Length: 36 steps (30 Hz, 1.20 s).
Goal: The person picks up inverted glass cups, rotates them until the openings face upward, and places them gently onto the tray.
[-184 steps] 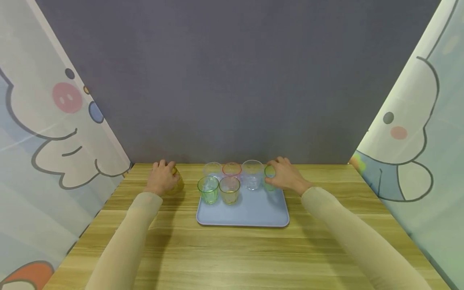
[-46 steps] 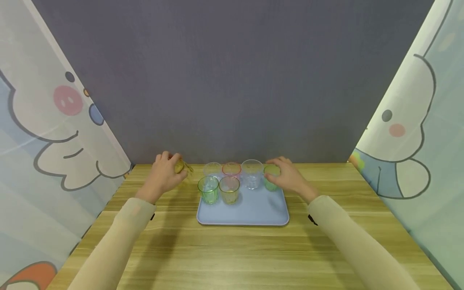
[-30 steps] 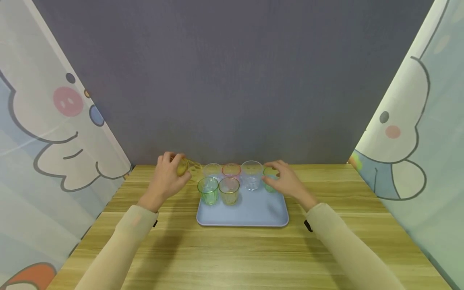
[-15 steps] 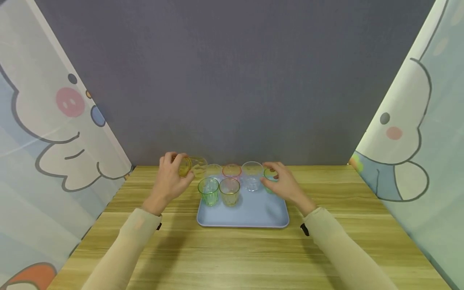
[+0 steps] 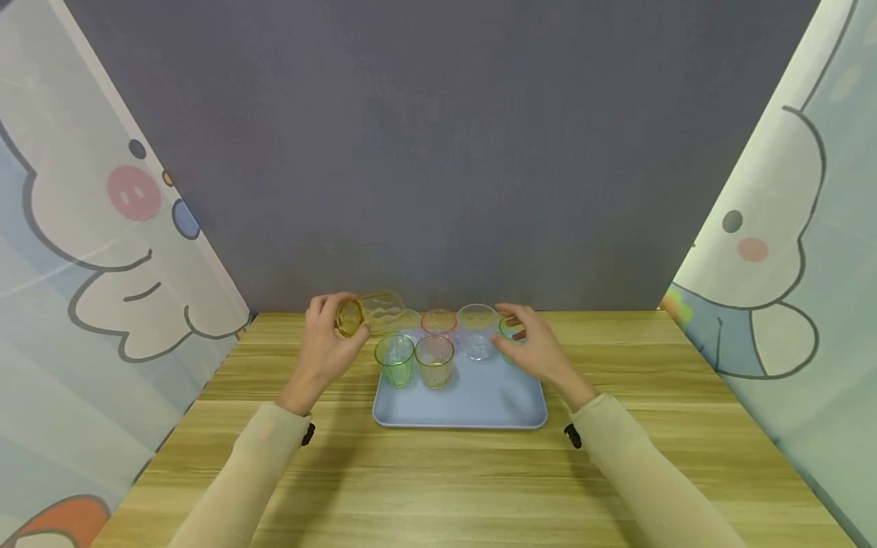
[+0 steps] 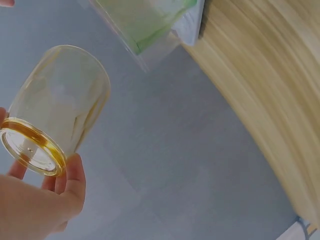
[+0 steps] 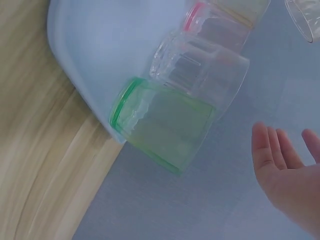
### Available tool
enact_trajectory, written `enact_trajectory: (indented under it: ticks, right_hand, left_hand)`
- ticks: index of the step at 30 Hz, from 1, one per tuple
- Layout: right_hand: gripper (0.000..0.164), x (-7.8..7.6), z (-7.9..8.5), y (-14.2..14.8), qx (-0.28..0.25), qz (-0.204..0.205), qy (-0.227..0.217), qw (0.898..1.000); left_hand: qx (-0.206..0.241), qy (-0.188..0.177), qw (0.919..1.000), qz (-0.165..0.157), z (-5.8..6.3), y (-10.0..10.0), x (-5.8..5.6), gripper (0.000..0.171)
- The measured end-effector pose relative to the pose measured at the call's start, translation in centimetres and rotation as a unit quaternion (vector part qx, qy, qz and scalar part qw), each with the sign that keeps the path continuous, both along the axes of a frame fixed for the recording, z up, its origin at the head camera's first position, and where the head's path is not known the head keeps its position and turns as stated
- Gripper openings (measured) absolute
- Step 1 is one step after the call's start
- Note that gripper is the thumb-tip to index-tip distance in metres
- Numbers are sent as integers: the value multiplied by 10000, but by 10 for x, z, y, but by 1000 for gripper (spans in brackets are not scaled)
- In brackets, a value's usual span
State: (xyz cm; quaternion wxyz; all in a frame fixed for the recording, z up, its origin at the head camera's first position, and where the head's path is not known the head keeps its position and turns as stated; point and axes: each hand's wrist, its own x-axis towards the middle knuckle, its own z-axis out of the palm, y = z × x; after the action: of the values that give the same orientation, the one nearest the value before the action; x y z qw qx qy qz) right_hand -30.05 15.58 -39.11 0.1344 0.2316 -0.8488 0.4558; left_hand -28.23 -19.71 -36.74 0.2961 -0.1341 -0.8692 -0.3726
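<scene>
My left hand [image 5: 323, 348] pinches the base of a clear yellow drinking glass [image 5: 382, 313], left of the tray's back row. The glass is tipped on its side, its mouth facing right; in the left wrist view its thick amber base sits in the fingertips and the glass [image 6: 62, 100] looks empty. My right hand [image 5: 540, 347] hovers by a green glass [image 7: 162, 125] at the tray's back right corner. In the right wrist view the right hand [image 7: 287, 175] is apart from that glass, fingers loosely extended, holding nothing. In the head view the hand partly hides this glass.
A pale blue tray [image 5: 459, 403] bears several upright glasses. At its front left stand a green glass [image 5: 395, 361] and a yellowish one [image 5: 435, 361]. Behind are a pink-rimmed glass [image 5: 438, 321] and a larger clear glass [image 5: 477, 331]. A grey wall [image 5: 452, 152] rises behind the table.
The left hand has lifted the yellow glass from the table's left, moved right and tipped its mouth rightward over the back row's left end. The right hand has come away from the green glass.
</scene>
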Motion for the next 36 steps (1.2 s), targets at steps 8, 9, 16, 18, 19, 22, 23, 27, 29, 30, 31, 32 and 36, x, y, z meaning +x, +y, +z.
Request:
enact_trajectory:
  ticks: [8, 9, 16, 18, 19, 22, 23, 27, 29, 30, 31, 32, 36]
  right_hand:
    - [53, 1, -2, -2, -352, 78, -210, 9991]
    - [52, 1, -2, -2, -394, 79, -248, 9989]
    - [50, 6, -3, -5, -719, 150, -566, 9957]
    - [50, 8, -4, -6, -826, 172, -654, 9943]
    - [49, 9, -4, -7, -898, 190, -698, 9933]
    - [49, 12, -5, -8, -1081, 238, -786, 9907]
    - [49, 12, -6, -9, -1152, 258, -809, 9897]
    - [49, 13, -8, -10, -1300, 346, -870, 9871]
    - [48, 14, -9, -11, -1355, 397, -898, 9859]
    - [48, 14, -9, -11, -1377, 417, -918, 9853]
    - [49, 15, -9, -12, -1425, 430, -946, 9843]
    - [49, 15, -9, -12, -1473, 453, -948, 9835]
    - [50, 16, -9, -15, -1639, 494, -944, 9807]
  left_hand:
    - [880, -690, 9935, -226, -4, 4, 1, 45]
    - [1008, -763, 9916, -269, -4, 5, 1, 45]
    - [1729, -1093, 9772, -574, -6, 8, 2, 44]
    - [1884, -1183, 9728, -637, -6, 9, 3, 44]
    - [1968, -1234, 9702, -688, -6, 9, 3, 45]
    - [2172, -1380, 9629, -810, -6, 11, 4, 44]
    - [2231, -1427, 9606, -841, -6, 12, 4, 44]
    - [2431, -1559, 9529, -925, -6, 14, 6, 41]
    - [2508, -1598, 9499, -960, -6, 16, 7, 39]
    - [2554, -1609, 9482, -991, -6, 16, 8, 39]
    - [2577, -1617, 9471, -1022, -5, 17, 9, 38]
    - [2599, -1623, 9461, -1050, -5, 17, 9, 38]
    - [2675, -1716, 9414, -1125, -3, 20, 11, 38]
